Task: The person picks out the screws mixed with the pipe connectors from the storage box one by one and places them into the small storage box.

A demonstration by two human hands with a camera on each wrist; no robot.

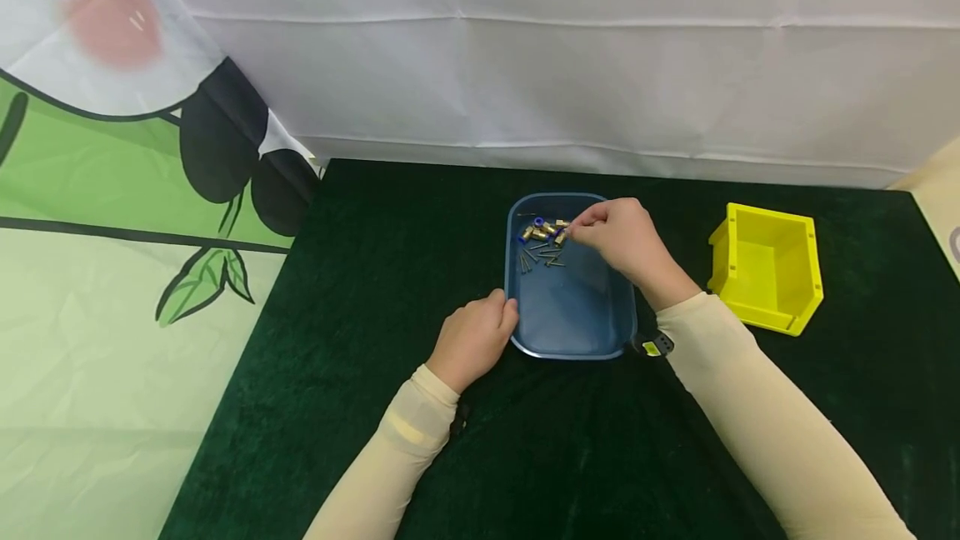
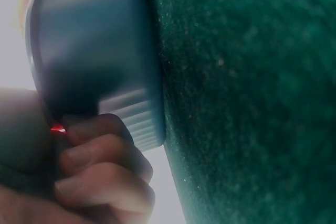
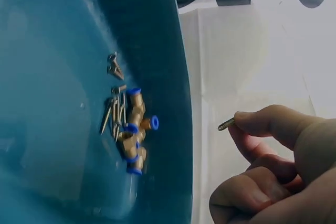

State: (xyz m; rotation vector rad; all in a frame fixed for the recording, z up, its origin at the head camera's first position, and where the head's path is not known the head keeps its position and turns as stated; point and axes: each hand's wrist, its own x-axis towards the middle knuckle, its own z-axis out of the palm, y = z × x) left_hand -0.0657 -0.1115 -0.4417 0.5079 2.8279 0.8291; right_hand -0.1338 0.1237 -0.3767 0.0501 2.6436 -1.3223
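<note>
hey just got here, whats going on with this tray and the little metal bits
A person is handling small hardware. Their right hand pinches a small metal piece, possibly a screw, over the far part of the blue tray, while their left hand grips the tray's left edge. Brass fittings with blue ends and loose screws lie towards the tray's far end. A yellow bin stands apart, to the tray's right.
</note>
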